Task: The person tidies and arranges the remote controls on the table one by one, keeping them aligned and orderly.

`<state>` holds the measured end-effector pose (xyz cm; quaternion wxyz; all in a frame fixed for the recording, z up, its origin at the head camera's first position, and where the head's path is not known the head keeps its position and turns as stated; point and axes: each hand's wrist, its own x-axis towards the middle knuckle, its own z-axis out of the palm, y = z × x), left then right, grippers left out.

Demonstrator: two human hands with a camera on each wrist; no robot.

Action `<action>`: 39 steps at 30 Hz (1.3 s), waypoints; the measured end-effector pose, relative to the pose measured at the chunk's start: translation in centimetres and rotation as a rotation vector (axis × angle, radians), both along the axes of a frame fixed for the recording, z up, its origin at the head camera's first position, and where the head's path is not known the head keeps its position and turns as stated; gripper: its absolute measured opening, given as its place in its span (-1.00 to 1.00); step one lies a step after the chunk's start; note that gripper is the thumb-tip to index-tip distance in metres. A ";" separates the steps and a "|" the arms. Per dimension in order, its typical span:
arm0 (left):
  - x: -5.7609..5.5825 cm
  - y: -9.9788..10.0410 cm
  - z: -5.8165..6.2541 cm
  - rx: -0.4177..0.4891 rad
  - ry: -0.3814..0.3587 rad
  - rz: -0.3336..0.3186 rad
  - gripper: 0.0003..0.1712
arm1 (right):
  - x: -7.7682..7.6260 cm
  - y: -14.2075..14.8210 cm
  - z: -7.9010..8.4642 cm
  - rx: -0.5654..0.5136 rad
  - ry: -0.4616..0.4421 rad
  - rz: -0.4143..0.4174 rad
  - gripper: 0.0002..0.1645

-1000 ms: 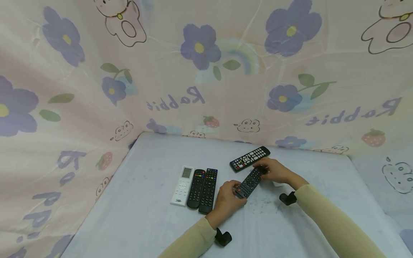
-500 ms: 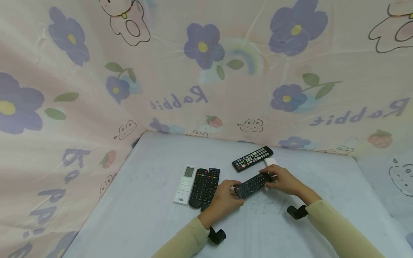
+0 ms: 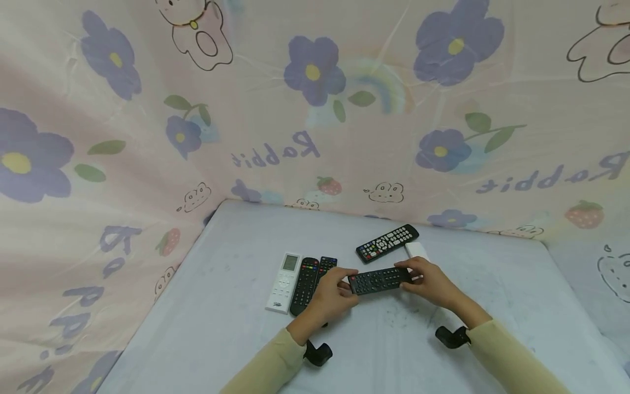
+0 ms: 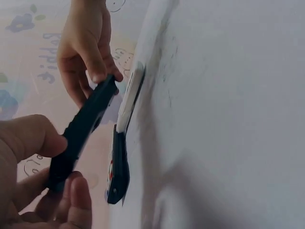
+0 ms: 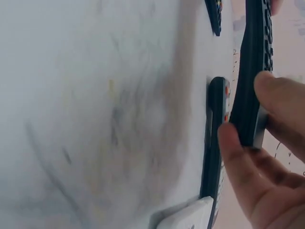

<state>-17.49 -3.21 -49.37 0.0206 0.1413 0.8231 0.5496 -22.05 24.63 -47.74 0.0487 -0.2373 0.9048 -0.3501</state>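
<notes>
A black remote control (image 3: 379, 280) is held above the table between both hands, lying nearly sideways in the head view. My left hand (image 3: 328, 295) pinches its left end, the one with a red button. At the other end, my right hand (image 3: 429, 280) grips it between thumb and fingers. Both wrist views show the same remote (image 4: 86, 129) raised off the surface. Behind it on the table lies another black remote (image 3: 387, 243) with white buttons. A white object (image 3: 416, 250), partly hidden by the right hand, lies next to that one.
Left of the hands, a white remote with a display (image 3: 284, 282) and a black remote (image 3: 304, 285) lie side by side. Another black remote (image 3: 327, 265) beside them is partly covered by the left hand. The white table (image 3: 236, 339) meets a patterned cloth wall (image 3: 275, 109).
The held remote has turned from steeply slanted to nearly level across the view. My left hand has moved left, over the row of remotes; my right hand has come lower, uncovering the white object.
</notes>
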 end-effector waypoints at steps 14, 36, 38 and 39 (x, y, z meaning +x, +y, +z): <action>-0.6 -2.9 0.3 0.014 0.065 -0.006 -0.41 | 2.4 -1.0 0.3 -0.138 -0.152 0.026 -0.33; -2.1 -4.5 1.3 0.097 -0.049 -0.074 -0.49 | 4.1 -1.9 0.3 -0.230 -0.158 0.137 -0.30; -2.4 -4.6 0.9 0.082 -0.043 -0.070 -0.50 | 4.1 -2.0 0.1 -0.241 -0.145 0.147 -0.30; -2.5 -4.6 1.0 0.069 -0.040 -0.066 -0.51 | 4.1 -2.1 0.1 -0.244 -0.143 0.149 -0.29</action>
